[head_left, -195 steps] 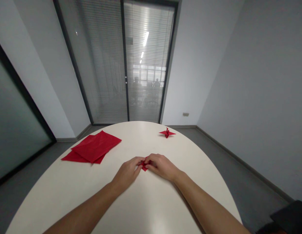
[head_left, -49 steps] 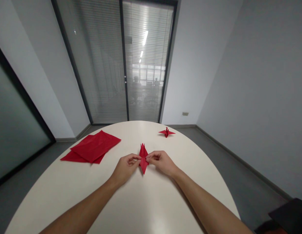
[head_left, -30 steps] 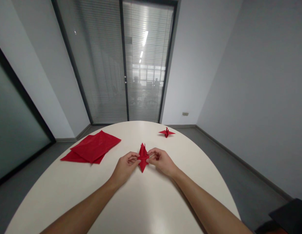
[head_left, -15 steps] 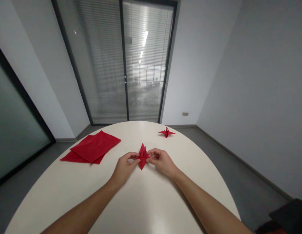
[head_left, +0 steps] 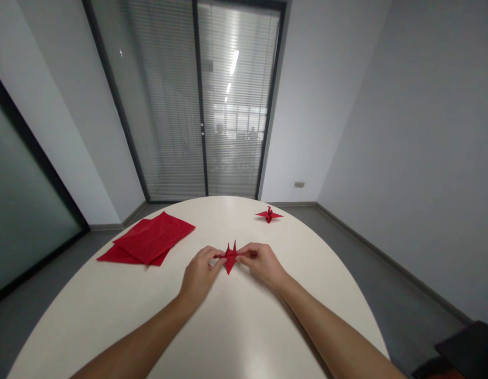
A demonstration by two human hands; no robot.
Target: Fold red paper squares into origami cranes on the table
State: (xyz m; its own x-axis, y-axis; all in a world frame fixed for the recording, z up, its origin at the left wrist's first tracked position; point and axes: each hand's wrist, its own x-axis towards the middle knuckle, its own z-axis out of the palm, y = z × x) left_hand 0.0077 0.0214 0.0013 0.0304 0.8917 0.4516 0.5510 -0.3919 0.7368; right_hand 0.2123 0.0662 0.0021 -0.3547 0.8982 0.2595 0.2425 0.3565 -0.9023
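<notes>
A small folded red paper piece is held just above the white oval table, near its middle. My left hand pinches its left side and my right hand pinches its right side. Two short points stick up from the piece and one longer point hangs down between my hands. Both hands have their fingers closed on the paper.
A finished red paper crane stands on the far right part of the table. A stack of flat red paper sheets lies at the far left. Glass doors with blinds stand behind the table. A dark object shows at the bottom right.
The tall upper point of the paper piece has been folded down, so the piece is shorter and shows two small points. Both hands have stayed at its sides.
</notes>
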